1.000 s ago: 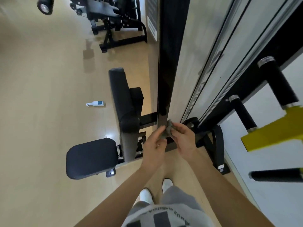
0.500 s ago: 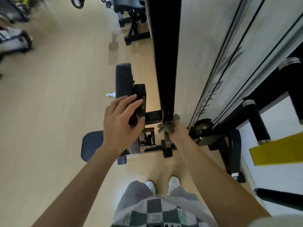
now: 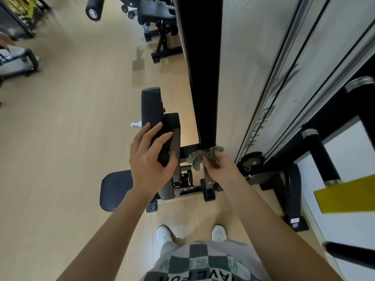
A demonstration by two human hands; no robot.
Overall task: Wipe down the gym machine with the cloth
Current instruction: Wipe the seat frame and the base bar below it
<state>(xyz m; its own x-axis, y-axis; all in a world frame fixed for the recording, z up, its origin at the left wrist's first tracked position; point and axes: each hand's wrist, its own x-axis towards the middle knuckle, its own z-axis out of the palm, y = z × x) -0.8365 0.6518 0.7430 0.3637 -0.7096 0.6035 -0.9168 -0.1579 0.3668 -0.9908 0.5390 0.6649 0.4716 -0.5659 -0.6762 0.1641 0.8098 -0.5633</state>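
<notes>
The gym machine has a tall black upright post point(image 3: 203, 78) beside a pale grey weight-stack cover point(image 3: 253, 67). My right hand point(image 3: 221, 167) grips a crumpled grey-green cloth point(image 3: 203, 156) and presses it against the foot of the post. My left hand point(image 3: 150, 159) lies on the black backrest pad point(image 3: 152, 106), fingers stretched over it and thumb on its near side. The black seat pad point(image 3: 115, 189) sits below and to the left.
A white spray bottle point(image 3: 136, 124) lies on the wooden floor behind the backrest. Black handle bars point(image 3: 322, 157) and a yellow frame part point(image 3: 345, 195) stick out on the right. Other machines point(image 3: 160, 21) stand farther back and at the far left. My white shoes point(image 3: 164, 234) are just below.
My left hand let go of the cloth and moved left onto the backrest pad. My right hand stayed at the foot of the post with the cloth. The view has tilted up slightly.
</notes>
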